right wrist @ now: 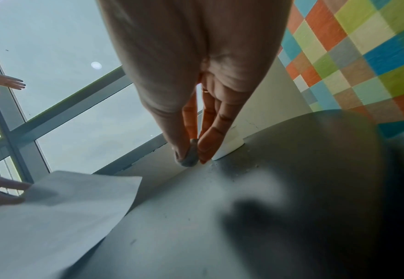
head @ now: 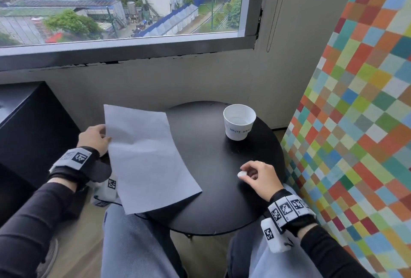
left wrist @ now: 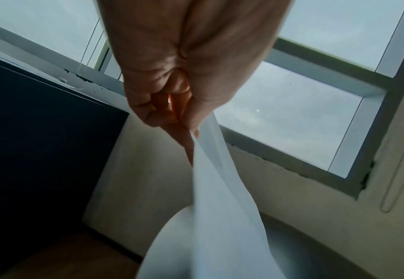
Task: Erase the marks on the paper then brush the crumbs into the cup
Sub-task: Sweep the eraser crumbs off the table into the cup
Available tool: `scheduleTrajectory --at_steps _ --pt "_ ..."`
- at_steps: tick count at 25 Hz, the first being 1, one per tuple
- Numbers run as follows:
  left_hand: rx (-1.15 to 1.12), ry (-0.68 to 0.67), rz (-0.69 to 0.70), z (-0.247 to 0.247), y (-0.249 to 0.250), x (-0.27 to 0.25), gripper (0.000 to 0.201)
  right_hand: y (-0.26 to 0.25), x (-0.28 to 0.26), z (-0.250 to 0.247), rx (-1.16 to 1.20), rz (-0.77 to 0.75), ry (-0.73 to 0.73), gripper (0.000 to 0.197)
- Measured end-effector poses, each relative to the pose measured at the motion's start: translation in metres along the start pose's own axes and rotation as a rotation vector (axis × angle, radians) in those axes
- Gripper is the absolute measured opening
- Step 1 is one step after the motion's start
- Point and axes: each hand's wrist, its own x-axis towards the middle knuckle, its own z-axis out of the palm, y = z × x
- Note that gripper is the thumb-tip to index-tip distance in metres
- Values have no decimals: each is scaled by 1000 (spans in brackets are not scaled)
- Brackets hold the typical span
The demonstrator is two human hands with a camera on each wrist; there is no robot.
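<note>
Fingers (left wrist: 172, 111) of left hand (head: 94, 136) pinching paper (head: 144, 155) by its left edge.
Right hand (head: 259, 175) gripping what looks like an eraser (head: 242, 174) in curled fingertips, low over round black worktop (head: 211, 188); sheet bowed, overhanging worktop's left rim; cup (head: 239, 122) upright at far side.

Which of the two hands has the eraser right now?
The right hand: it pinches the small white eraser just above the black table. The left hand grips the paper by its edge.

A white paper cup (head: 239, 121) stands at the far right of the round black table (head: 213, 166); the white paper sheet (head: 146, 157) overhangs its left edge.
</note>
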Motion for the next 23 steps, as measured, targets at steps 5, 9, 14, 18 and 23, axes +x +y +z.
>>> scheduleTrajectory --at_steps 5,9,14,18,23 --pt "2 23 -123 12 -24 18 62 -17 19 10 -19 -17 42 8" --pt "-13 96 -171 9 -34 38 46 -27 29 29 -43 -38 14 10" --pt "-312 119 -349 9 -45 56 44 -28 38 42 -9 -28 20 14" --pt "-559 139 -376 31 -32 64 32 -31 45 46 -34 -5 17 12" --pt "-727 -101 -337 77 16 47 44 -30 46 49 -30 28 0 11"
